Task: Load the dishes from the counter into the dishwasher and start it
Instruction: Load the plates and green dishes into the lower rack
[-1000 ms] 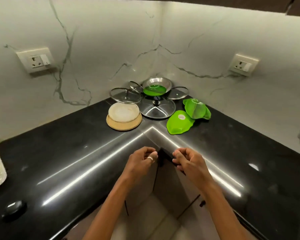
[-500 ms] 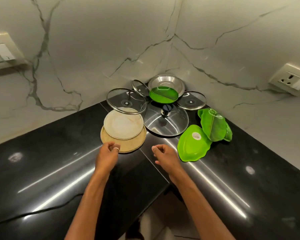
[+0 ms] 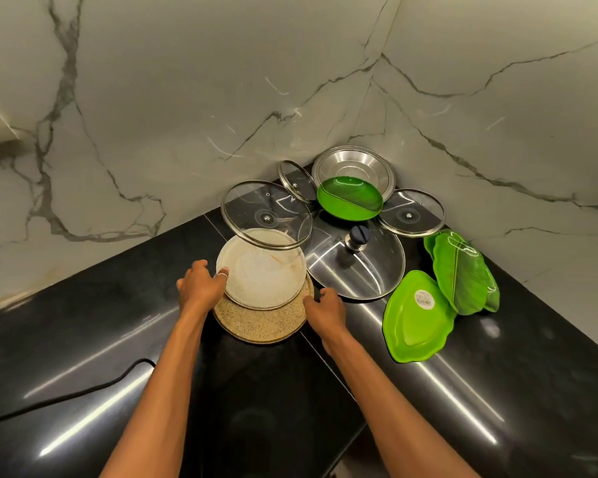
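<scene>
A white plate (image 3: pixel 261 269) lies on a tan speckled plate (image 3: pixel 263 326) in the counter's corner. My left hand (image 3: pixel 199 282) touches the white plate's left rim with curled fingers. My right hand (image 3: pixel 325 308) is at the tan plate's right edge, fingers curled around the rim. Behind them a large glass lid (image 3: pixel 266 215) leans over the white plate. A steel lid with a dark knob (image 3: pixel 356 262) lies flat. Green leaf-shaped plates (image 3: pixel 416 317) (image 3: pixel 463 270) sit to the right. A steel bowl (image 3: pixel 354 170) holds another green plate (image 3: pixel 349 198).
Two smaller glass lids (image 3: pixel 296 181) (image 3: pixel 409 212) lean near the marble wall corner. The black counter (image 3: pixel 83 339) spreads left and right, with its inner front edge below my forearms. A dark cable (image 3: pixel 66 398) crosses the counter at the left.
Both hands have moved forward from the counter's front to the stacked plates, left onto the white plate's rim, right onto the tan plate's edge. The camera has come closer.
</scene>
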`<move>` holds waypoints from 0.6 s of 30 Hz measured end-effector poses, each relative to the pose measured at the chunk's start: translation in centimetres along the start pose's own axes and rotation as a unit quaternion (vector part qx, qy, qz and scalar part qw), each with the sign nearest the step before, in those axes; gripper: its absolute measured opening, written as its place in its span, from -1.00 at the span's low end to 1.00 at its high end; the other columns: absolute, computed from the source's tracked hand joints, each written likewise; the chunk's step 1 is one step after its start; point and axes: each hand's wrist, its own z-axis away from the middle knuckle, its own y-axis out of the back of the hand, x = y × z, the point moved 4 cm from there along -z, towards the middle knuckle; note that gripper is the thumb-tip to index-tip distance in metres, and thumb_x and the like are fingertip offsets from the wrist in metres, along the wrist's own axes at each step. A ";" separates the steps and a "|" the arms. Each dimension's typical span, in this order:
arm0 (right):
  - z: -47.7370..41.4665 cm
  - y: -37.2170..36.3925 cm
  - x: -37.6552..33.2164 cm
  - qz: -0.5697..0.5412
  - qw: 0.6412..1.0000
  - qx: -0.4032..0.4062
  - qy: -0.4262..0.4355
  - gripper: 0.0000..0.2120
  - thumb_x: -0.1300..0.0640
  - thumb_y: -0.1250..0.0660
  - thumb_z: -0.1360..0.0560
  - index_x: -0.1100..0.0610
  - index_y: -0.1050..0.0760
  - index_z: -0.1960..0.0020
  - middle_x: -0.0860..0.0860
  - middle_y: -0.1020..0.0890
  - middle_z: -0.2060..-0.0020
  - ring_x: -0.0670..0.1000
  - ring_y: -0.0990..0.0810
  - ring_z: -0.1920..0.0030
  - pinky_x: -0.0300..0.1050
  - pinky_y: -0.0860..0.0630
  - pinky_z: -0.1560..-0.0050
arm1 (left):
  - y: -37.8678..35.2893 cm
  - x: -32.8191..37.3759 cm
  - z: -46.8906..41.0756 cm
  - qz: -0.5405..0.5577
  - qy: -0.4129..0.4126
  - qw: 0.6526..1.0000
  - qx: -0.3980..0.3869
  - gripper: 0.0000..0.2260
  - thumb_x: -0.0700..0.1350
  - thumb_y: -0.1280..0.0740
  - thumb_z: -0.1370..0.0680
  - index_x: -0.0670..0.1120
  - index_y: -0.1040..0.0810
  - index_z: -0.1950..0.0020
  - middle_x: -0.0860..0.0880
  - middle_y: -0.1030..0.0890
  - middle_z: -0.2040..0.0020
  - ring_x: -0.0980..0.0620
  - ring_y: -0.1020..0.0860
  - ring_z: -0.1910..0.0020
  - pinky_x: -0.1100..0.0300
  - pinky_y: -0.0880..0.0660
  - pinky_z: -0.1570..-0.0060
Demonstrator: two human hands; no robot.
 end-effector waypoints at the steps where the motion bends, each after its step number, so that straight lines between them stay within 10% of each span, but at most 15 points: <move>1: -0.2 -0.2 0.1 0.001 1.000 0.000 -0.002 -0.60 0.10 -0.31 -0.56 0.19 -0.38 -0.35 0.03 -0.49 -0.17 -0.01 -0.47 -0.06 -0.10 -0.45 -0.02 | -0.2 0.1 -0.3 -0.004 -0.007 1.000 -0.007 -0.41 0.16 -0.33 -0.59 -0.09 -0.32 -0.54 -0.11 -0.47 -0.45 -0.21 -0.33 -0.47 -0.13 -0.32 -0.41; 12: -1.5 -1.0 1.1 -0.090 0.994 -0.020 -0.063 -0.72 0.13 -0.48 -0.48 0.09 -0.40 0.28 0.06 -0.58 0.27 0.02 -0.58 0.28 -0.09 -0.49 0.37 | -0.6 0.2 -0.2 -0.024 0.010 0.999 -0.021 -0.69 0.14 -0.25 -0.64 -0.06 -0.49 -0.23 -0.08 -0.59 -0.11 -0.13 -0.56 -0.08 -0.05 -0.54 -0.06; 18: -0.4 0.1 3.0 -0.167 0.981 -0.064 -0.073 -0.85 0.08 -0.35 -0.55 0.17 -0.56 0.10 0.16 -0.70 0.12 0.10 -0.64 0.18 0.03 -0.56 0.16 | -0.6 -1.2 2.9 0.063 0.012 0.998 0.021 -0.72 0.10 -0.18 -0.69 -0.07 -0.53 -0.02 -0.06 -0.58 0.05 -0.06 -0.54 0.08 -0.01 -0.50 0.09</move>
